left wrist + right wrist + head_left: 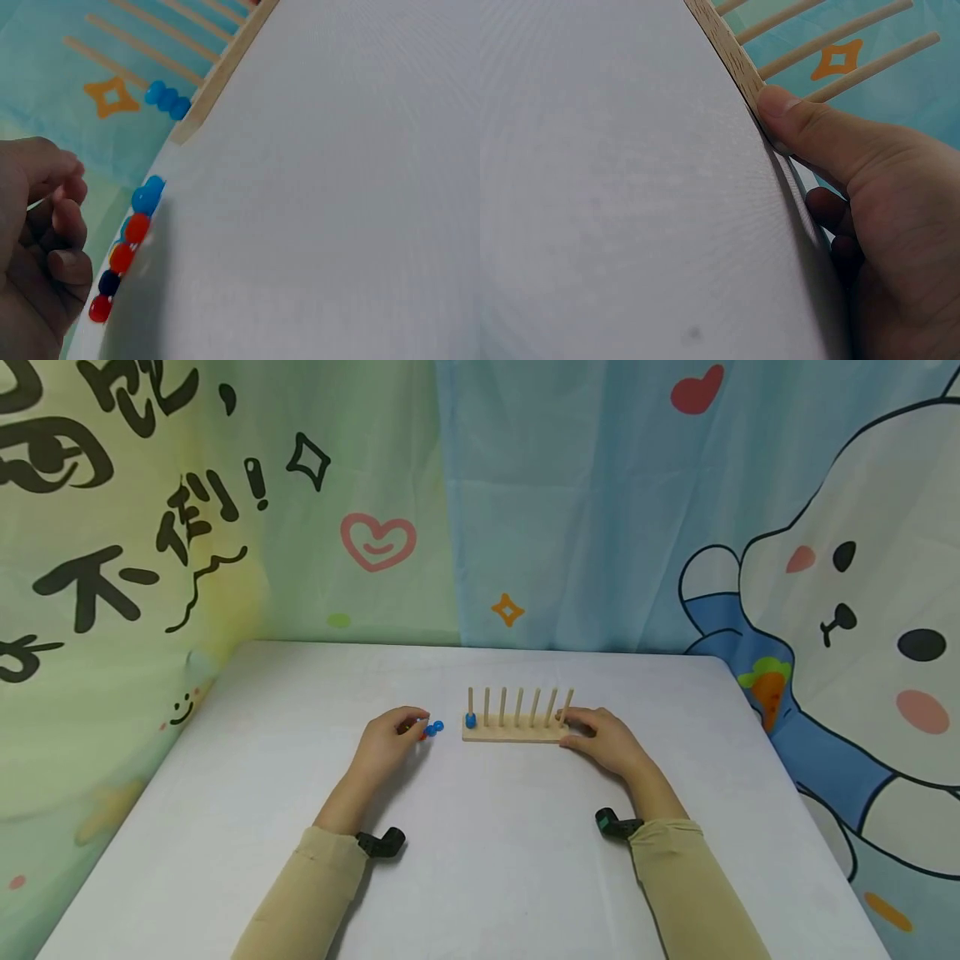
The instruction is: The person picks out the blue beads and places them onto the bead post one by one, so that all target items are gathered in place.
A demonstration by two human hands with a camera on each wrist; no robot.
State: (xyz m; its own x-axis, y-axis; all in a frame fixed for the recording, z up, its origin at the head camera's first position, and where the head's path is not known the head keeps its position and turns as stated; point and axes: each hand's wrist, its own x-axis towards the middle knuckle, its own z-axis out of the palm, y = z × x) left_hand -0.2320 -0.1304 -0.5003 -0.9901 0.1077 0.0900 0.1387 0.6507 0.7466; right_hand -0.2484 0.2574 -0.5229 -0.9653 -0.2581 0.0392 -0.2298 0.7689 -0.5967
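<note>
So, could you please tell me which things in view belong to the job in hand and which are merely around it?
Job, it seems: rack, held by the right hand; blue beads on its end peg; loose beads near the left hand.

Merely around: table; backdrop; wrist cameras.

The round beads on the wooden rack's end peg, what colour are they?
Blue: three round beads on the wooden peg, best seen in the left wrist view.

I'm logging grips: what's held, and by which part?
Right hand holds the pegged board by its right end; whether the left hand holds anything is unclear.
</note>
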